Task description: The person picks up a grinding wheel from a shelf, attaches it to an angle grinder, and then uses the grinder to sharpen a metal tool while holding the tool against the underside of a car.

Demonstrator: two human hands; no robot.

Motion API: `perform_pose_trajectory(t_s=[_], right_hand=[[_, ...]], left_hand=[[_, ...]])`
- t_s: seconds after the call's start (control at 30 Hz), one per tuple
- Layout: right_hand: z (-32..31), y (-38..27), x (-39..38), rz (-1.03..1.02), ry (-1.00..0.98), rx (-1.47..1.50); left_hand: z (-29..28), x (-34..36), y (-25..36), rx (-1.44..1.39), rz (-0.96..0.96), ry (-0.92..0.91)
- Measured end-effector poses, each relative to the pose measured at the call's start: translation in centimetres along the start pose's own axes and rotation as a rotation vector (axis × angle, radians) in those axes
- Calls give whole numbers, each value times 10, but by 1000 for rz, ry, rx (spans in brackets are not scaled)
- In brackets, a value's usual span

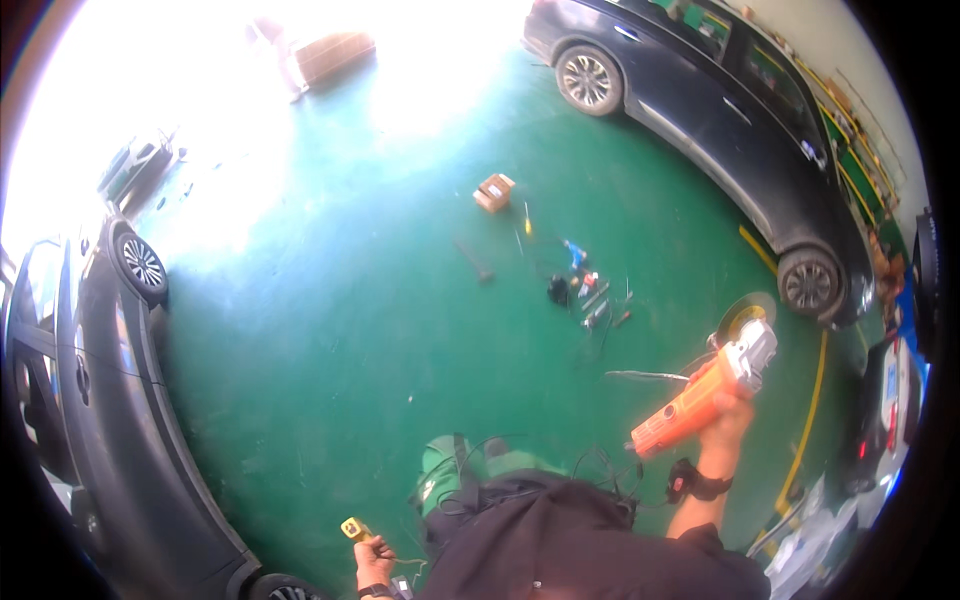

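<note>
Smooth plastic angle grinder [682, 409], glossy floor [350, 340]

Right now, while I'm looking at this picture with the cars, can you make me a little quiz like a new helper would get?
1. Which hand holds the orange grinder: A) left, B) right?
2. True or false: the left hand is empty.
3. Fill in the blank: the small cardboard box sits on a floor coloured ____.

Key: 1. B, the right hand. 2. False, it holds a yellow object. 3. Green.
</note>
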State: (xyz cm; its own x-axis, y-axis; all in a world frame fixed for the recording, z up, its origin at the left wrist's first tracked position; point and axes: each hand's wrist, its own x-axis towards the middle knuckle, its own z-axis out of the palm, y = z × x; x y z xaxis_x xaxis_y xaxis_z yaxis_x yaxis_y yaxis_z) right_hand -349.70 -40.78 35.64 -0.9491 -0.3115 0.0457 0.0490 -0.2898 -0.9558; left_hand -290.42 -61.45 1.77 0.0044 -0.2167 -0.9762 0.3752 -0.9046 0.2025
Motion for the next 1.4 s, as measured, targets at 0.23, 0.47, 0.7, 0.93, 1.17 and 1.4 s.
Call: perform_pose_trajectory(t_s=[0.23, 0.47, 0.7, 0.93, 1.17, 1.4], right_hand=[[139, 44, 176, -42, -42, -13], [267, 84, 321, -28, 30, -22], [368, 151, 464, -40, 85, 63], [488, 205, 656, 0, 58, 106], [598, 223, 842, -39, -1, 19], [697, 280, 1003, -46, -23, 42]], left_hand=[[181, 51, 102, -121, -8, 36], [410, 107, 288, 138, 78, -43], [622, 100, 464, 326, 291, -152], [730, 197, 548, 182, 344, -6], [870, 224, 595, 218, 191, 55], [1055, 321, 722, 189, 212, -24]])
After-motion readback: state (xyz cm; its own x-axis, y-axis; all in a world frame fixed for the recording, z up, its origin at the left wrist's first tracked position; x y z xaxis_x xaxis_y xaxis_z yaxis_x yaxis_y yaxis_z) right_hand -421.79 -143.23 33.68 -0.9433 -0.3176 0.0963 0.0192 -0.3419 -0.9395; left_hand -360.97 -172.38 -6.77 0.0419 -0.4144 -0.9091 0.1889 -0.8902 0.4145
